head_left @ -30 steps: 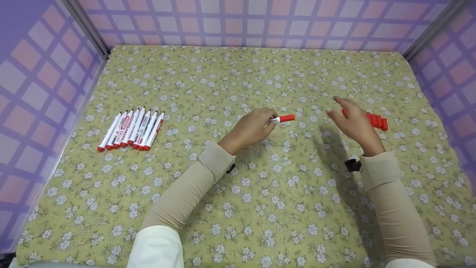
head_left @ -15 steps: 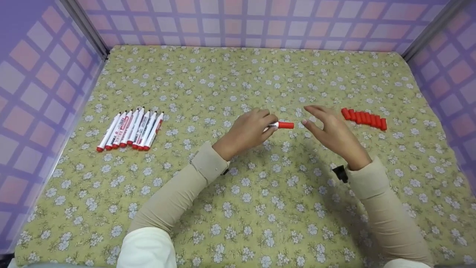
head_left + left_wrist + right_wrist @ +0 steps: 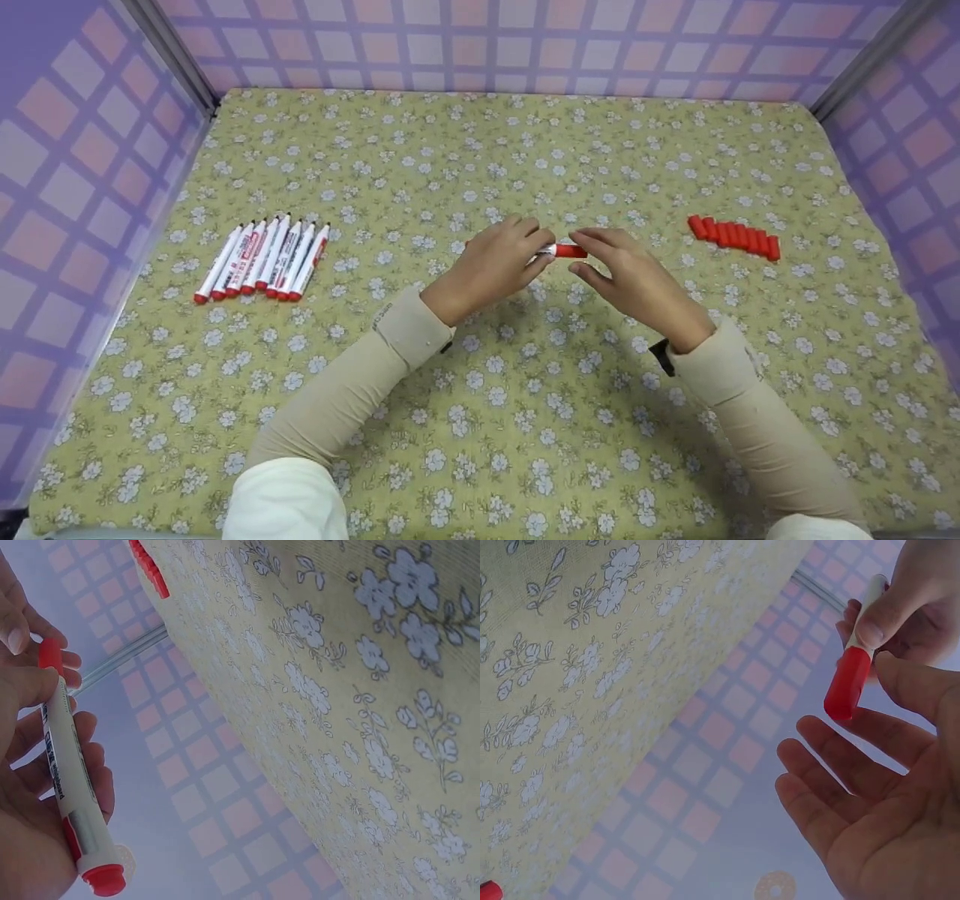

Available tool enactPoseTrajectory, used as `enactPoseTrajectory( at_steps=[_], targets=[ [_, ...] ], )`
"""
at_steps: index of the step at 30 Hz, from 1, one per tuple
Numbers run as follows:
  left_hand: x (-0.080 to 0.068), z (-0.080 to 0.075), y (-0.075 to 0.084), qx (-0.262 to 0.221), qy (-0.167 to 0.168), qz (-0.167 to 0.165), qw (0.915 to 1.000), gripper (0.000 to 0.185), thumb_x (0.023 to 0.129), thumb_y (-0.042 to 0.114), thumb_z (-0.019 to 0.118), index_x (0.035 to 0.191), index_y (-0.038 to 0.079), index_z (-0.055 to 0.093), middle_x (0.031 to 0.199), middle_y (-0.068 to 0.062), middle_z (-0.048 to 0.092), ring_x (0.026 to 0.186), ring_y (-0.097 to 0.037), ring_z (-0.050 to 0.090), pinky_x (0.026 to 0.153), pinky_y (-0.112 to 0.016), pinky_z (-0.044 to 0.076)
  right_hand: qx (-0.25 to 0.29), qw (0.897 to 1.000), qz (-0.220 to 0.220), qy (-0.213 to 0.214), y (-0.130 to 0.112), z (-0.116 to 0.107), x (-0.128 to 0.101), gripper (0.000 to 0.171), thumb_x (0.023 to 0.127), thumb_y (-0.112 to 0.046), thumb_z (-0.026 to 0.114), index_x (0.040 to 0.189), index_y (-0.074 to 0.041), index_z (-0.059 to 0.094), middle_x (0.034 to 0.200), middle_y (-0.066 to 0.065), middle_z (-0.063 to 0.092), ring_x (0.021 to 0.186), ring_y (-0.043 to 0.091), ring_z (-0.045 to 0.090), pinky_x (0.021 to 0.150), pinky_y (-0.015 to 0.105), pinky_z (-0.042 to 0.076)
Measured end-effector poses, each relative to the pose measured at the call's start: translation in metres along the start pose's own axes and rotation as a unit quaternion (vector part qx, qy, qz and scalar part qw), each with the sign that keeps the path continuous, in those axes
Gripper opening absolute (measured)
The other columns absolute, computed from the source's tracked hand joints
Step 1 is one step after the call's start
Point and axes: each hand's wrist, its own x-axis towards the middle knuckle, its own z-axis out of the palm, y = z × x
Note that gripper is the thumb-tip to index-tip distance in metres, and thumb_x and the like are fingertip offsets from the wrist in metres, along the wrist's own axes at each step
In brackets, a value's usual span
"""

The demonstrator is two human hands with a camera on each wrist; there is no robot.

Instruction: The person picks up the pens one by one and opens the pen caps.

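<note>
My left hand (image 3: 525, 251) grips a white marker (image 3: 553, 250) with a red cap (image 3: 574, 251) above the middle of the flowered cloth. In the left wrist view its fingers (image 3: 45, 757) curl round the marker's barrel (image 3: 69, 780). My right hand (image 3: 600, 259) has come up to the capped end with its fingers spread. The right wrist view shows the red cap (image 3: 847, 682) just above my open right palm (image 3: 885, 825), thumb close beside it, and no firm hold is visible.
Several capped white markers (image 3: 262, 259) lie side by side at the left on the cloth (image 3: 480, 420). A row of loose red caps (image 3: 735, 238) lies at the right. Purple checked walls (image 3: 480, 45) close in the back and both sides.
My right hand has moved left from the row of red caps to the marker's capped end. The left hand has kept the marker almost still, drifting slightly left.
</note>
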Motion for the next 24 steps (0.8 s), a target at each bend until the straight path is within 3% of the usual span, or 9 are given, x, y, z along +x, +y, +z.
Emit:
enactPoseTrajectory(
  at_steps=[11,20,24],
  targets=[
    [-0.003,-0.004,-0.002,-0.020,0.002,0.020,0.9996,0.026,0.100,0.026,0.052,0.116,0.009,0.064,0.105,-0.007,0.062,0.092,-0.019,0.060,0.077,-0.027,0.053,-0.003,0.999,-0.053,-0.004,-0.009,0.007,0.006,0.039,0.094,-0.012,0.061,0.132,-0.001,0.057,0.119,0.014,0.063,0.110,0.030,0.058,0.090,0.042,0.052],
    [-0.005,-0.003,-0.004,-0.031,-0.007,0.055,0.9980,0.026,0.100,0.024,0.053,0.117,0.008,0.065,0.100,-0.006,0.064,0.079,-0.015,0.063,0.069,-0.028,0.053,-0.068,0.993,-0.096,0.005,-0.008,0.015,0.009,0.026,0.094,-0.009,0.061,0.119,-0.002,0.064,0.093,0.013,0.065,0.080,0.024,0.058,0.068,0.033,0.052],
    [-0.007,0.000,-0.005,-0.035,-0.003,0.064,0.9973,0.024,0.100,0.024,0.053,0.112,0.007,0.066,0.095,-0.005,0.064,0.072,-0.015,0.061,0.066,-0.028,0.052,-0.092,0.990,-0.103,0.013,-0.010,0.020,0.011,0.019,0.095,-0.010,0.060,0.109,0.000,0.066,0.087,0.014,0.066,0.076,0.024,0.060,0.065,0.032,0.054]
  ],
)
